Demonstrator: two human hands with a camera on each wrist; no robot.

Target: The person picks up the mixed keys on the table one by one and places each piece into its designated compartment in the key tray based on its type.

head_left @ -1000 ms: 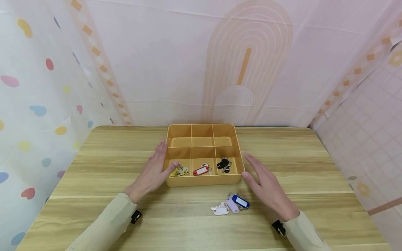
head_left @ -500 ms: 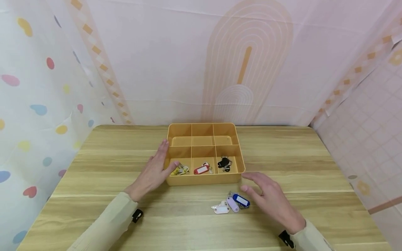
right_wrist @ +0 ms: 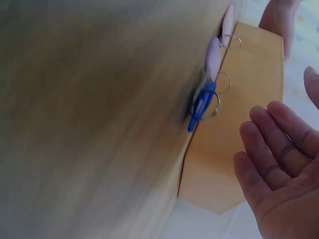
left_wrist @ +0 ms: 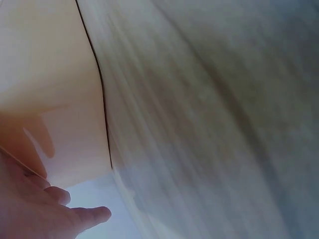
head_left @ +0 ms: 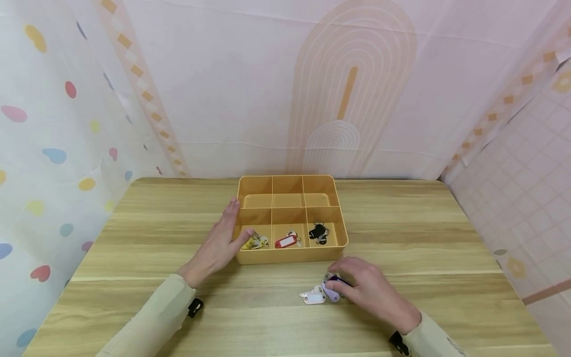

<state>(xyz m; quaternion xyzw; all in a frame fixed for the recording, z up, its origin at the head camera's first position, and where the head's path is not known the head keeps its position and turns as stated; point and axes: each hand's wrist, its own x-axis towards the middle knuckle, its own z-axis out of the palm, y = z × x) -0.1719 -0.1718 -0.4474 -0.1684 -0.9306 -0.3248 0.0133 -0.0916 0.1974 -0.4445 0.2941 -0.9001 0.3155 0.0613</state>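
Note:
A yellow-orange divided box stands on the wooden table. My left hand rests at its left wall with fingers straight and the thumb over the front left rim. In front of the box lie a pale pink key tag, a lilac key tag and a blue key tag, each with a metal ring. My right hand is over the blue tag, thumb and fingers apart, partly hiding it in the head view. The right wrist view shows that hand's fingers loosely extended, with a gap between them and the tags.
The box's front row holds yellow key tags at left, a red key tag in the middle and black key tags at right. A patterned curtain hangs right behind the table's back edge.
My right hand has left the box's front right corner and moved down and left over the blue key tag. The left hand stays at the box's left side.

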